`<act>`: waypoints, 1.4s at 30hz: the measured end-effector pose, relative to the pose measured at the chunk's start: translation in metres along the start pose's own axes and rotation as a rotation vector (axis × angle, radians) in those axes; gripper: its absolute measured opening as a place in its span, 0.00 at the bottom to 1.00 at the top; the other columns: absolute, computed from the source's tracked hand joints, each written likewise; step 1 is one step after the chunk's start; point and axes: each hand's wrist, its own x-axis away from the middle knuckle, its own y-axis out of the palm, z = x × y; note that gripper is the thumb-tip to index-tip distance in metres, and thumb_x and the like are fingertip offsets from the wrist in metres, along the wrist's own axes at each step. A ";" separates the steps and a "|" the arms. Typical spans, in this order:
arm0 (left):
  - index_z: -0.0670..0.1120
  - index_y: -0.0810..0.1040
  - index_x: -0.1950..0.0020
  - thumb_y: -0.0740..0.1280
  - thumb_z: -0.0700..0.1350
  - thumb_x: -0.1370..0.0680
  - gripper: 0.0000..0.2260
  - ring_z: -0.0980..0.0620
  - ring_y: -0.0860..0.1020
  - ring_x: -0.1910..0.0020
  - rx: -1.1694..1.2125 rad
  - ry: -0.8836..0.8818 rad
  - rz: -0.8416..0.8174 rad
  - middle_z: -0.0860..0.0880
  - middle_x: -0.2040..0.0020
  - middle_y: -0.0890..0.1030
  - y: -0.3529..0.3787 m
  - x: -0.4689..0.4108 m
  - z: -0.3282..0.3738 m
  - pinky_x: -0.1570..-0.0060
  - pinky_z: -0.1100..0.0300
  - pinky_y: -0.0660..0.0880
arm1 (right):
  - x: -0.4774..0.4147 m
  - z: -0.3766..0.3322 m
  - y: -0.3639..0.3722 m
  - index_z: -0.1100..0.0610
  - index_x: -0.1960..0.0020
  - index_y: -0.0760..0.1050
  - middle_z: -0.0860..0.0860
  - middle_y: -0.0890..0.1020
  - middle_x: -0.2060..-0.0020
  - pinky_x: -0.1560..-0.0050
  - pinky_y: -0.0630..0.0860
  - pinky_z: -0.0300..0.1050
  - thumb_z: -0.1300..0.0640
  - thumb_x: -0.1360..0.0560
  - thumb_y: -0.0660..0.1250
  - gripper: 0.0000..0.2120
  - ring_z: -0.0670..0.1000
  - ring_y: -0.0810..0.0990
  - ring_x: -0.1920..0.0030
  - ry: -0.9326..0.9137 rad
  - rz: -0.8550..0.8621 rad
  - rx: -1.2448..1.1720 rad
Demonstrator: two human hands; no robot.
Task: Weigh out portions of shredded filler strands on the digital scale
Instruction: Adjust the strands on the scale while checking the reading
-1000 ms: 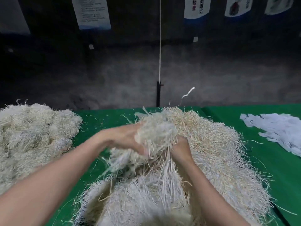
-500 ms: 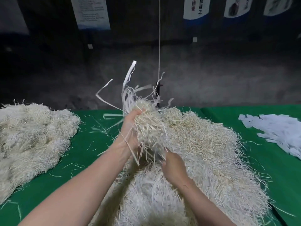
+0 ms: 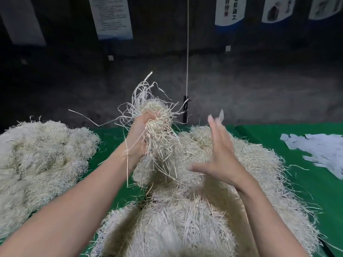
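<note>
lifting higher than half a second ago, the left hand (image 3: 139, 136) grips a clump (image 3: 159, 125) of strands above the big pile (image 3: 241, 173), with loose ends fanning up and to the left. the right hand (image 3: 221, 158) was down against the pile under the clump then. now it is off it and raised just right of the clump, fingers straight and spread wide, holding nothing. a second ago both hands were bunched on the same wad. the right fingertips are smeared by motion, and a pale fleck at their tips cannot be made out. the left fingers are mostly buried in the clump. the big pile's near end runs out of the bottom of the view, and both forearms are cut by the lower edge. a second pile (image 3: 42, 160) lies on the left, cut by the left edge, with a strip of green cloth (image 3: 113, 143) between it and the big one. on the right, white paper slips (image 3: 323, 154) lie on the cloth, cut by the right edge, with green showing between them and the big pile. the table's far edge runs just behind the piles. past it is dark floor, a thin cord (image 3: 187, 52) dropping to a black post (image 3: 184, 112) behind the clump, and posters (image 3: 111, 15) too blurred to read.
</note>
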 end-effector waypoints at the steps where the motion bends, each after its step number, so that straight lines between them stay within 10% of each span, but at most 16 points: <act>1: 0.49 0.74 0.50 0.66 0.43 0.29 0.09 0.43 0.73 0.39 0.019 0.018 -0.025 0.42 0.36 0.73 0.004 0.002 0.003 0.41 0.43 0.73 | -0.004 -0.013 0.001 0.34 0.29 0.29 0.34 0.35 0.28 0.27 0.43 0.49 0.33 0.50 0.75 0.66 0.41 0.39 0.26 -0.052 -0.019 -0.127; 3: 0.45 0.76 0.54 0.67 0.41 0.30 0.05 0.48 0.81 0.59 0.175 0.020 -0.149 0.43 0.54 0.81 0.011 0.004 0.009 0.61 0.55 0.80 | -0.010 -0.029 0.015 0.43 0.27 0.28 0.39 0.36 0.26 0.28 0.47 0.44 0.36 0.45 0.74 0.66 0.40 0.45 0.26 -0.037 -0.131 -0.309; 5: 0.43 0.77 0.57 0.67 0.39 0.30 0.03 0.50 0.80 0.67 0.280 -0.017 -0.289 0.45 0.63 0.81 0.015 0.006 0.008 0.69 0.60 0.78 | -0.008 -0.032 0.040 0.61 0.24 0.49 0.56 0.68 0.33 0.37 0.66 0.34 0.50 0.32 0.73 0.47 0.40 0.74 0.39 0.030 -0.275 -0.334; 7: 0.47 0.79 0.55 0.69 0.40 0.31 0.06 0.51 0.81 0.59 -0.103 0.082 -0.319 0.47 0.56 0.82 0.006 0.004 0.003 0.63 0.58 0.80 | -0.006 -0.026 0.060 0.67 0.39 0.73 0.52 0.78 0.60 0.63 0.75 0.29 0.62 0.24 0.67 0.15 0.36 0.78 0.69 0.147 -0.320 -0.364; 9: 0.54 0.79 0.63 0.71 0.41 0.30 0.07 0.61 0.79 0.66 -0.853 0.262 -0.461 0.54 0.62 0.81 -0.010 0.004 -0.008 0.70 0.67 0.75 | -0.002 -0.019 0.063 0.57 0.53 0.76 0.50 0.78 0.64 0.71 0.73 0.33 0.62 0.23 0.64 0.03 0.40 0.77 0.72 0.334 -0.248 -0.527; 12: 0.49 0.72 0.64 0.71 0.38 0.31 0.10 0.58 0.75 0.69 -1.498 0.266 -0.508 0.51 0.62 0.79 -0.024 0.001 -0.042 0.72 0.66 0.73 | 0.002 -0.010 0.057 0.55 0.54 0.72 0.48 0.78 0.72 0.77 0.70 0.31 0.65 0.22 0.60 0.06 0.40 0.75 0.77 0.509 -0.162 -0.825; 17: 0.52 0.63 0.68 0.65 0.39 0.29 0.14 0.48 0.74 0.57 -1.677 0.540 0.001 0.50 0.63 0.72 -0.040 -0.019 -0.070 0.58 0.56 0.69 | 0.000 -0.014 0.053 0.60 0.54 0.74 0.54 0.82 0.66 0.65 0.76 0.38 0.59 0.20 0.58 0.08 0.48 0.79 0.68 0.520 -0.265 -1.032; 21: 0.51 0.65 0.68 0.65 0.42 0.30 0.11 0.50 0.73 0.64 -1.627 0.516 0.206 0.54 0.71 0.71 -0.058 -0.027 -0.058 0.50 0.53 0.67 | 0.003 -0.005 0.055 0.57 0.56 0.72 0.50 0.76 0.68 0.77 0.68 0.32 0.58 0.20 0.59 0.08 0.43 0.71 0.76 0.352 -0.294 -0.585; 30: 0.41 0.73 0.56 0.61 0.25 0.34 0.14 0.49 0.69 0.68 -1.655 0.593 0.391 0.52 0.69 0.66 -0.116 -0.002 -0.036 0.64 0.55 0.71 | 0.006 0.063 0.063 0.58 0.49 0.72 0.53 0.76 0.49 0.52 0.78 0.40 0.66 0.22 0.58 0.06 0.48 0.77 0.55 0.501 -0.265 0.272; 33: 0.39 0.73 0.62 0.61 0.22 0.38 0.14 0.49 0.67 0.70 -1.702 0.811 0.304 0.53 0.72 0.63 -0.120 0.014 -0.029 0.64 0.53 0.72 | -0.010 0.024 0.049 0.56 0.30 0.66 0.51 0.70 0.32 0.42 0.75 0.41 0.68 0.25 0.62 0.25 0.50 0.74 0.38 0.355 -0.075 -0.045; 36: 0.40 0.71 0.69 0.64 0.21 0.44 0.15 0.50 0.67 0.73 -1.737 1.046 0.140 0.48 0.75 0.68 -0.115 0.030 -0.026 0.68 0.54 0.74 | -0.024 -0.055 0.032 0.45 0.28 0.62 0.36 0.64 0.30 0.33 0.66 0.42 0.49 0.25 0.64 0.27 0.37 0.64 0.32 -0.049 0.163 -0.479; 39: 0.39 0.72 0.69 0.69 0.23 0.40 0.13 0.48 0.71 0.71 -1.651 1.203 0.119 0.46 0.73 0.71 -0.116 0.035 -0.020 0.65 0.51 0.75 | -0.020 -0.116 0.046 0.38 0.26 0.53 0.29 0.59 0.31 0.41 0.65 0.28 0.36 0.31 0.67 0.39 0.28 0.61 0.35 -0.190 -0.140 -0.620; 42: 0.39 0.72 0.66 0.67 0.24 0.39 0.12 0.47 0.69 0.69 -1.479 1.286 0.277 0.44 0.71 0.70 -0.120 0.037 0.005 0.63 0.52 0.71 | -0.007 -0.141 0.080 0.47 0.30 0.64 0.47 0.75 0.39 0.46 0.73 0.40 0.46 0.31 0.72 0.33 0.41 0.72 0.40 0.033 -0.401 -0.756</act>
